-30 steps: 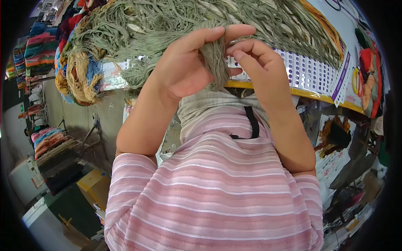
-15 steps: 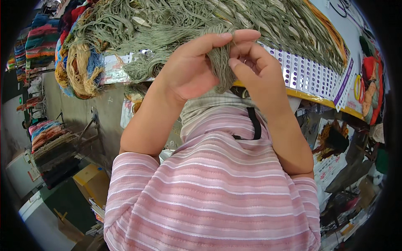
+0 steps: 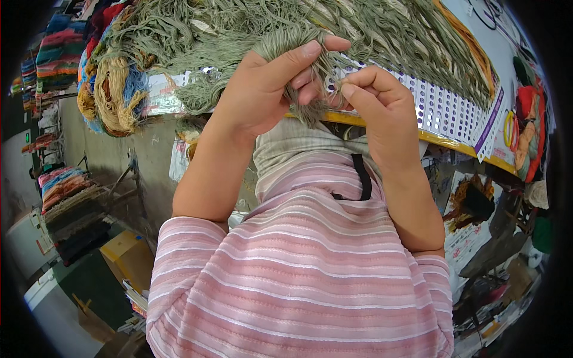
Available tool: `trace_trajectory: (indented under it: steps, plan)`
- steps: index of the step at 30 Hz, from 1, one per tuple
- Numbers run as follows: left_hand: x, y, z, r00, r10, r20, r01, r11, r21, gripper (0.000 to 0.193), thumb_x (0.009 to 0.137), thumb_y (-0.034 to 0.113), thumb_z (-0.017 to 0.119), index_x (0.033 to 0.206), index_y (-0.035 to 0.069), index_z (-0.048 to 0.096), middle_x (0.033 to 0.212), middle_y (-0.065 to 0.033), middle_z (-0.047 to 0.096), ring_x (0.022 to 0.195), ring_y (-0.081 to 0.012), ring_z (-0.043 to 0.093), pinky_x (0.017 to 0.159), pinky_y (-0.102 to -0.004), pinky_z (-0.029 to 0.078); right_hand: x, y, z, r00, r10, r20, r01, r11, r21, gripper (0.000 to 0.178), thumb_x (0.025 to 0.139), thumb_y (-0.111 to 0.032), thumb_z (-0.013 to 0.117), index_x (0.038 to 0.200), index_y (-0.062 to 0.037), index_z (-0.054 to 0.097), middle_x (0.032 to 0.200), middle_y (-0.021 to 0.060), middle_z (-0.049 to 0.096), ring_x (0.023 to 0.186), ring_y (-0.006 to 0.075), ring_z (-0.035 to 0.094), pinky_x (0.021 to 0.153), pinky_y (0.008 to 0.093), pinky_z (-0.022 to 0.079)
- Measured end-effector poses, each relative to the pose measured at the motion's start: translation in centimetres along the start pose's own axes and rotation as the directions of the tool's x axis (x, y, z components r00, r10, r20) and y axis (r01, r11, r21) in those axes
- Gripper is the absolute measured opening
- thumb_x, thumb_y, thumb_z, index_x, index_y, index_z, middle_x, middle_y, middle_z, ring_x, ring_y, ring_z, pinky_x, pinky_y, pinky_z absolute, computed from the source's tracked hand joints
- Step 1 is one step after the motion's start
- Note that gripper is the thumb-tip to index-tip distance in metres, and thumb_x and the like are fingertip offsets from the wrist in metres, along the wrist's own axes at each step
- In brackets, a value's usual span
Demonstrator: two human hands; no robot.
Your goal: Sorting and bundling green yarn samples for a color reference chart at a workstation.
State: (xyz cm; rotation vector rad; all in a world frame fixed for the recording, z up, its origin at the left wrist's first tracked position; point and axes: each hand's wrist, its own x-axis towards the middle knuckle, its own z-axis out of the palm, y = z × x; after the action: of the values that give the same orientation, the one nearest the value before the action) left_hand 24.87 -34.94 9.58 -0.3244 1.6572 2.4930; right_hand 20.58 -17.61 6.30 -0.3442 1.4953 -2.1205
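Observation:
A bundle of grey-green yarn (image 3: 286,40) is gripped in my left hand (image 3: 268,83), its strands looped over the hand and hanging between thumb and fingers. Thumb and forefinger of my right hand (image 3: 379,98) pinch thin strands of the same yarn, just right of the bundle. Both hands are over the table's near edge. Beyond them lies a broad spread of grey-green yarn hanks (image 3: 406,42), with paler strands among them.
A white card with rows of purple dots (image 3: 439,110) lies along the yellow-edged table. Cream, blue and orange hanks (image 3: 113,98) hang at its left end. Yellow-handled scissors (image 3: 509,124) and red yarn (image 3: 527,98) are at the right. Folded coloured yarn (image 3: 62,185) is stacked farther left.
My left hand has closed around the yarn and turned, bringing more of the bundle over its back. My right hand has drawn slightly right and down, pinching strands away from the bundle.

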Motion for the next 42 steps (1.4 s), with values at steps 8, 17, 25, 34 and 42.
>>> trace_trajectory:
  steps: [8,17,25,34,42]
  plan:
    - [0.1,-0.4,0.0,0.988,0.080,0.134,-0.073,0.996,-0.059,0.046,0.093,0.016,0.052,0.132,-0.006,0.045,0.081,-0.0024,0.056,0.065,-0.0075,0.049,0.059,-0.0263,0.044,-0.4,-0.1,0.1,0.999,0.045,0.000,-0.045,0.984,0.171,0.006,0.087,-0.001,0.057,0.091,-0.0006,0.061,0.076,0.0006,0.064,0.065,0.0020,0.052,0.058,0.0164,0.041]
    - [0.1,-1.1,0.9,0.967,0.249,0.056,-0.247,0.969,-0.025,0.048,0.087,0.007,0.059,0.131,-0.006,0.046,0.090,-0.0041,0.061,0.083,-0.0121,0.058,0.071,-0.0265,0.047,-0.8,-0.5,0.3,1.000,0.018,0.001,-0.018,0.989,0.146,0.007,0.087,0.001,0.055,0.093,0.0007,0.059,0.082,0.0049,0.065,0.075,0.0067,0.061,0.066,0.0187,0.048]
    - [-0.2,-0.9,1.1,0.975,0.218,0.041,-0.216,0.975,-0.050,0.044,0.087,0.006,0.059,0.129,-0.005,0.049,0.089,-0.0042,0.063,0.083,-0.0124,0.059,0.072,-0.0251,0.048,-0.9,-1.1,0.9,0.996,0.085,0.005,-0.084,0.981,0.174,0.011,0.087,-0.003,0.058,0.096,0.0044,0.061,0.083,0.0066,0.066,0.079,0.0092,0.062,0.071,0.0207,0.048]
    - [0.1,-1.1,0.9,0.974,0.224,0.026,-0.224,0.974,-0.029,0.043,0.083,0.005,0.066,0.124,0.000,0.056,0.088,-0.0019,0.064,0.078,-0.0107,0.059,0.072,-0.0249,0.047,-0.8,-0.5,0.5,0.998,0.058,-0.004,-0.056,0.979,0.198,0.008,0.085,-0.004,0.061,0.091,0.0004,0.065,0.082,0.0031,0.065,0.075,0.0075,0.059,0.068,0.0200,0.047]
    - [0.0,-0.7,0.0,0.966,0.170,0.193,-0.145,0.980,-0.135,0.060,0.085,0.013,0.064,0.135,-0.007,0.039,0.087,-0.0012,0.057,0.084,-0.0126,0.057,0.079,-0.0285,0.044,-0.8,-0.5,0.7,0.999,0.029,-0.028,-0.024,0.984,0.177,0.009,0.086,-0.006,0.062,0.092,0.0004,0.063,0.082,0.0017,0.064,0.075,0.0054,0.057,0.066,0.0191,0.045]
